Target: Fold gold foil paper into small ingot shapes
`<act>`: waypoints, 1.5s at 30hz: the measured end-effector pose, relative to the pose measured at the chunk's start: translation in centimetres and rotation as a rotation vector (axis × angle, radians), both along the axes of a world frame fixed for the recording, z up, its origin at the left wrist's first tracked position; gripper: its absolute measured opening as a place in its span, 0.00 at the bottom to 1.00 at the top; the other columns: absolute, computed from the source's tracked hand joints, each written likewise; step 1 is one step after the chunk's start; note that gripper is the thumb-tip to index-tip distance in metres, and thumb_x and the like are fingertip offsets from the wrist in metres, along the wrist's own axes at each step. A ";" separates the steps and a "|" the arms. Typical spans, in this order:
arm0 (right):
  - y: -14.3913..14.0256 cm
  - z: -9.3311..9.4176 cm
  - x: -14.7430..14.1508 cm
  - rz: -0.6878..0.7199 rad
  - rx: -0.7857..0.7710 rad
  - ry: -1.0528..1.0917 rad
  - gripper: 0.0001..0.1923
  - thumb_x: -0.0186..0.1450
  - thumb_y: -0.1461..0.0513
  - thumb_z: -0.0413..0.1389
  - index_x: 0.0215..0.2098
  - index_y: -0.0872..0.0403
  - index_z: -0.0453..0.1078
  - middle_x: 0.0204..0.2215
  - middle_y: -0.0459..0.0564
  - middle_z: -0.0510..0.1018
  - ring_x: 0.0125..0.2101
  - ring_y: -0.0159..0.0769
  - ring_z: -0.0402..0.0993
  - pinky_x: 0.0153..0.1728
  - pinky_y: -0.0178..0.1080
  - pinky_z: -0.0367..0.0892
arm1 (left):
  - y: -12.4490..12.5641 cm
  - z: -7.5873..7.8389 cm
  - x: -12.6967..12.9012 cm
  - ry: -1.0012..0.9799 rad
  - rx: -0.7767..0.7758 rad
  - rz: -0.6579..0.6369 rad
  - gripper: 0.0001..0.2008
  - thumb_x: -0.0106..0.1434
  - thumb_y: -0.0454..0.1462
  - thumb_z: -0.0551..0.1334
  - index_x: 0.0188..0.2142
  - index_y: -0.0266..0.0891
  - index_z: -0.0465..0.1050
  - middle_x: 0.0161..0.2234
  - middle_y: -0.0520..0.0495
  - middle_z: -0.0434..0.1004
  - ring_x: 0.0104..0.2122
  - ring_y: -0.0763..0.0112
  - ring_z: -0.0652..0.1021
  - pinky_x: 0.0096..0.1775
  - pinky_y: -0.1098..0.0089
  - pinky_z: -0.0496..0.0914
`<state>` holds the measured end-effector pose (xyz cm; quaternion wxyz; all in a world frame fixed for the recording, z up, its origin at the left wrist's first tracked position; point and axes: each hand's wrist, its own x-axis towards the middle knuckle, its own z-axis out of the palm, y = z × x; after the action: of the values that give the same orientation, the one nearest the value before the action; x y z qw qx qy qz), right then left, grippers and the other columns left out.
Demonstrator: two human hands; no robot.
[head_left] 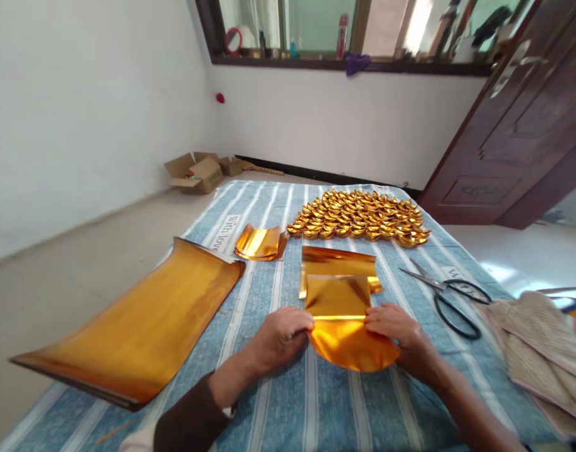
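Note:
A small sheet of gold foil paper (344, 320) lies on the blue striped cloth (288, 402) in front of me, creased across its middle, its near half curling up. My left hand (281, 336) pinches its left edge at the crease. My right hand (396, 329) pinches the right edge. Under it lies another gold sheet (337, 260). Behind that, many folded gold paper ingots (361, 216) sit packed in rows.
A big stack of gold foil sheets (142, 320) overhangs the left edge. A small curled pile of gold squares (260, 243) lies mid-table. Black scissors (445, 292) lie to the right, beside woven cloth (537, 345). Cardboard boxes (198, 171) are on the floor; a brown door (518, 132) stands open.

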<state>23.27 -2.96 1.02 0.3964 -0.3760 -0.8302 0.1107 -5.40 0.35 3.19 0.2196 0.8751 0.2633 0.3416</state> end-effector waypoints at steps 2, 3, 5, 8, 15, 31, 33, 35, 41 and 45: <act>-0.4 -0.8 0.1 0.011 -0.046 -0.059 0.09 0.65 0.64 0.54 0.38 0.47 0.76 0.36 0.48 0.82 0.41 0.40 0.77 0.48 0.47 0.68 | -0.2 -0.8 0.0 0.081 -0.051 -0.002 0.11 0.66 0.37 0.54 0.32 0.39 0.73 0.33 0.45 0.80 0.35 0.65 0.79 0.41 0.66 0.70; -0.6 -0.9 0.1 0.017 -0.075 -0.066 0.09 0.66 0.63 0.54 0.38 0.48 0.76 0.35 0.49 0.82 0.41 0.40 0.77 0.47 0.47 0.68 | -0.3 -0.8 0.0 0.093 -0.096 0.004 0.11 0.66 0.37 0.54 0.32 0.39 0.73 0.33 0.45 0.80 0.35 0.65 0.79 0.41 0.66 0.70; -0.9 -0.6 0.1 0.009 -0.133 -0.033 0.07 0.65 0.61 0.54 0.36 0.49 0.75 0.33 0.49 0.81 0.39 0.40 0.77 0.45 0.46 0.69 | -0.2 -0.1 0.1 0.093 -0.241 0.011 0.10 0.65 0.38 0.55 0.33 0.39 0.74 0.32 0.47 0.79 0.34 0.67 0.78 0.39 0.68 0.69; -0.8 -0.1 -0.2 -0.147 -0.265 0.062 0.09 0.64 0.56 0.55 0.34 0.51 0.76 0.31 0.49 0.80 0.34 0.40 0.77 0.38 0.42 0.71 | 0.2 1.0 0.5 0.111 -0.495 0.103 0.10 0.64 0.39 0.56 0.32 0.38 0.74 0.29 0.50 0.77 0.30 0.69 0.76 0.33 0.72 0.67; 0.5 -0.4 -2.5 -0.544 -0.559 0.169 0.22 0.61 0.55 0.55 0.51 0.55 0.68 0.23 0.44 0.77 0.25 0.37 0.73 0.28 0.36 0.66 | 1.3 1.3 2.2 0.210 -0.588 0.419 0.13 0.57 0.35 0.58 0.43 0.37 0.71 0.22 0.55 0.74 0.24 0.69 0.74 0.30 0.72 0.63; 1.8 -1.3 -3.2 -0.687 -0.369 -0.229 0.21 0.61 0.57 0.53 0.51 0.55 0.68 0.23 0.46 0.74 0.23 0.38 0.71 0.27 0.38 0.62 | -0.4 1.2 4.9 0.546 0.143 0.383 0.11 0.62 0.29 0.55 0.43 0.35 0.71 0.54 0.36 0.69 0.54 0.53 0.71 0.54 0.52 0.65; 1.7 -1.5 -3.2 -0.679 -0.353 -0.238 0.21 0.61 0.57 0.53 0.52 0.55 0.67 0.24 0.47 0.75 0.24 0.38 0.72 0.28 0.38 0.63 | -0.7 0.9 5.6 0.557 0.137 0.261 0.10 0.65 0.31 0.55 0.45 0.35 0.70 0.56 0.37 0.68 0.57 0.54 0.68 0.57 0.50 0.62; 1.7 -1.6 -3.1 -0.679 -0.338 -0.243 0.22 0.62 0.56 0.53 0.52 0.55 0.67 0.24 0.47 0.75 0.24 0.38 0.72 0.28 0.38 0.63 | -0.9 0.3 6.2 0.591 0.075 0.213 0.14 0.67 0.38 0.56 0.50 0.34 0.69 0.57 0.36 0.67 0.59 0.53 0.66 0.58 0.49 0.62; 1.8 -1.9 -3.0 -0.687 -0.302 -0.290 0.22 0.62 0.55 0.54 0.53 0.54 0.66 0.23 0.46 0.75 0.22 0.37 0.72 0.27 0.38 0.63 | -1.6 -1.3 6.6 0.669 -0.043 0.209 0.32 0.65 0.55 0.54 0.58 0.33 0.63 0.62 0.33 0.59 0.62 0.49 0.59 0.59 0.44 0.59; 1.8 -1.9 -3.0 -0.702 -0.297 -0.321 0.20 0.62 0.55 0.54 0.50 0.54 0.68 0.22 0.45 0.76 0.22 0.38 0.73 0.26 0.38 0.63 | -2.2 -1.5 6.5 0.687 -0.064 0.219 0.35 0.64 0.57 0.53 0.60 0.32 0.61 0.63 0.31 0.56 0.63 0.48 0.57 0.59 0.43 0.57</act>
<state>20.32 -1.12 -0.90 0.2172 -0.7019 -0.6778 0.0272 1.09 -1.88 1.72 0.1079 0.8982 0.4243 0.0406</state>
